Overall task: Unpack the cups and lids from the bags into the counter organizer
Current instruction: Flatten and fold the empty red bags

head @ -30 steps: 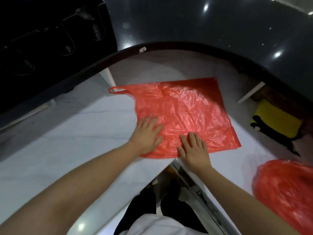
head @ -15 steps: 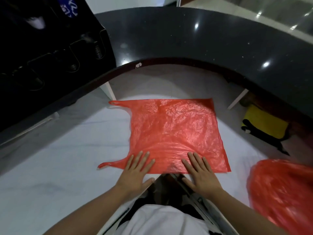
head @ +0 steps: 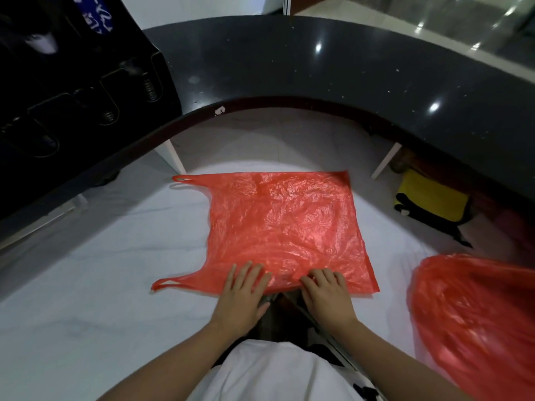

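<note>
An empty red plastic bag [head: 286, 227] lies spread flat on the white counter [head: 101, 270], its two handles pointing left. My left hand [head: 241, 296] presses flat on the bag's near edge with straight fingers. Beside it, my right hand [head: 325, 296] rests on the same edge, its fingers curled onto the plastic. A second red bag [head: 474, 328], bulging and full, sits at the right edge of the view. The black counter organizer [head: 86, 96] stands at the upper left on the dark raised counter [head: 347, 82]. No cups or lids are visible.
The dark counter curves around the back of the white surface. Beneath it on the right lies a yellow and black bag [head: 431, 201]. A gap in the white counter opens just below my hands, in front of my body.
Both hands slid toward me across the flat bag to its near edge. The right hand's fingers went from straight to curled.
</note>
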The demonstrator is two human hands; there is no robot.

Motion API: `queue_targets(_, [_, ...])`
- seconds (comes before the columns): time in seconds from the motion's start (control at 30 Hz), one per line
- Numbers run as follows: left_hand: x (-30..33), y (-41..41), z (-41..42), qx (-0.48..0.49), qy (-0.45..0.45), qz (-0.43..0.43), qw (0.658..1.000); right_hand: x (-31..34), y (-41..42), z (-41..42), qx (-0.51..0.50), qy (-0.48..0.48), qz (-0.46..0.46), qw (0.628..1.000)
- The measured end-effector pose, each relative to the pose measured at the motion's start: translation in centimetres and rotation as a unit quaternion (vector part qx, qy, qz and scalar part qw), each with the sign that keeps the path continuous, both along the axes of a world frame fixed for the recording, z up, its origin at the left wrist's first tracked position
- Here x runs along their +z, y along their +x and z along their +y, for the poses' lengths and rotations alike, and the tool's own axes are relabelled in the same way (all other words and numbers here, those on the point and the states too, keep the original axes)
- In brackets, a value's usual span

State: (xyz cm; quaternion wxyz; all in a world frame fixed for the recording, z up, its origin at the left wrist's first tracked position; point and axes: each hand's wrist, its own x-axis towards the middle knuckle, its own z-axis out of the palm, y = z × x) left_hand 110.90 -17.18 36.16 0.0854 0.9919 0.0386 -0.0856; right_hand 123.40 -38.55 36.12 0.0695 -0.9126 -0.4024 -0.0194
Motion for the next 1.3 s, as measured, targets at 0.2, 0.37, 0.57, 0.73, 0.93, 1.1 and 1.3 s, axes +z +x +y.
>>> queue_targets(0.2, [0.4,1.7,0.7,-0.070,0.016,-0.117,0.991,1.3,-0.7,0.6,0.049,0.013,0.062,0.997])
queue_targets(0.37, [0.9,-0.1,4.9,-0.140,0.044,-0.152,0.977,4.3,4.3,1.7,0.062,-0.014,0.165,0.984])
queue_targets(0.57, [3.3,-2.2,9.0,-0.205,0.034,-0.157,0.966,4.8,10.7,6.7,0.154,-0.080,0.074,0.982])
queue_targets(0.73, [6.1,-2.2,9.6,-0.229,0.012,-0.149,0.962,0.5,10.3,8.7,0.212,-0.137,0.076,0.965])
queue_targets(0.93, [13.2,3.4,10.4,-0.245,-0.073,-0.086,0.963,-0.5,9.5,7.9,0.249,-0.127,0.171,0.945])
queue_targets(1.1, [17.4,10.8,11.6,-0.209,-0.133,0.081,0.965,2.1,14.4,2.5,0.068,-0.081,0.097,0.990])
queue_targets(1.3, [15.8,19.3,10.5,-0.176,-0.130,0.223,0.950,1.9,15.3,-3.7,0.056,-0.038,0.232,0.970])
